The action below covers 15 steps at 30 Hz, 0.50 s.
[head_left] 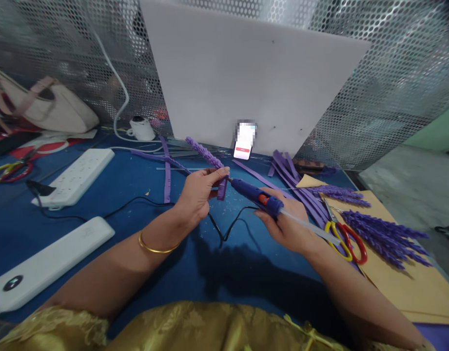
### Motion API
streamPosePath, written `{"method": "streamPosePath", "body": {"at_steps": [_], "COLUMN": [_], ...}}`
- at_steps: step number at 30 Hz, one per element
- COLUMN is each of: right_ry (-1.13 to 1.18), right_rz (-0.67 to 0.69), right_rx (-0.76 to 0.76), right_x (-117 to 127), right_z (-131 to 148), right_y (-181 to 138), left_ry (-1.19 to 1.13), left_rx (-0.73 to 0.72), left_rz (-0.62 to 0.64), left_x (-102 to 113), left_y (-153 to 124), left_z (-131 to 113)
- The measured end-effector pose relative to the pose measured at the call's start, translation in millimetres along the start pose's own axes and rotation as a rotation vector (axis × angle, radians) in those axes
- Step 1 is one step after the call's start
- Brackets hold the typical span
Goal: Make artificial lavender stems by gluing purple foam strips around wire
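My left hand (200,190) pinches the lower end of a purple lavender stem (205,152), whose fringed spike points up and left. A loose tail of purple strip (222,189) hangs below the fingers. My right hand (288,222) is wrapped round a blue glue gun (250,191). Its nozzle meets the strip by my left fingertips; whether it touches, I cannot tell. A clear glue stick (308,225) sticks out of the gun's back end. The gun's black cord (224,236) bends across the blue table below my hands.
Purple strips (304,192) and red-and-yellow scissors (346,241) lie to the right, beside finished lavender stems (380,236) on brown paper (421,292). At left are a power strip (80,175) and a white elongated device (56,263). A phone (245,141) leans on a white board (246,73).
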State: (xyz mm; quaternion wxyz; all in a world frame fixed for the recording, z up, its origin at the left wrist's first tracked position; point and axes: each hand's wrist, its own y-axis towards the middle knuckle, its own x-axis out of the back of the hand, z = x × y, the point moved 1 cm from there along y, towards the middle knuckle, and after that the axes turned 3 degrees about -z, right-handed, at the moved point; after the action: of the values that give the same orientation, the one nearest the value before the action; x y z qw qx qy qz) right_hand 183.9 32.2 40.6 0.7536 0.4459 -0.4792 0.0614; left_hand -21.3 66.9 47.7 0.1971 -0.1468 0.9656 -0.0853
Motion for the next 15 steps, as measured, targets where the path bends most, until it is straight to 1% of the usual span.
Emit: {"method": "streamPosePath", "body": {"at_steps": [15], "right_ry": [-0.008], "right_rz": [0.004], "right_rx": [0.046], "right_x": [5.6], "right_z": [4.1], "right_y": [1.8], "left_ry": [-0.014], "left_rx": [-0.013], "left_rz": [-0.012], "left_x": [-0.3], "left_y": [-1.1], "left_z": [-2.1]}}
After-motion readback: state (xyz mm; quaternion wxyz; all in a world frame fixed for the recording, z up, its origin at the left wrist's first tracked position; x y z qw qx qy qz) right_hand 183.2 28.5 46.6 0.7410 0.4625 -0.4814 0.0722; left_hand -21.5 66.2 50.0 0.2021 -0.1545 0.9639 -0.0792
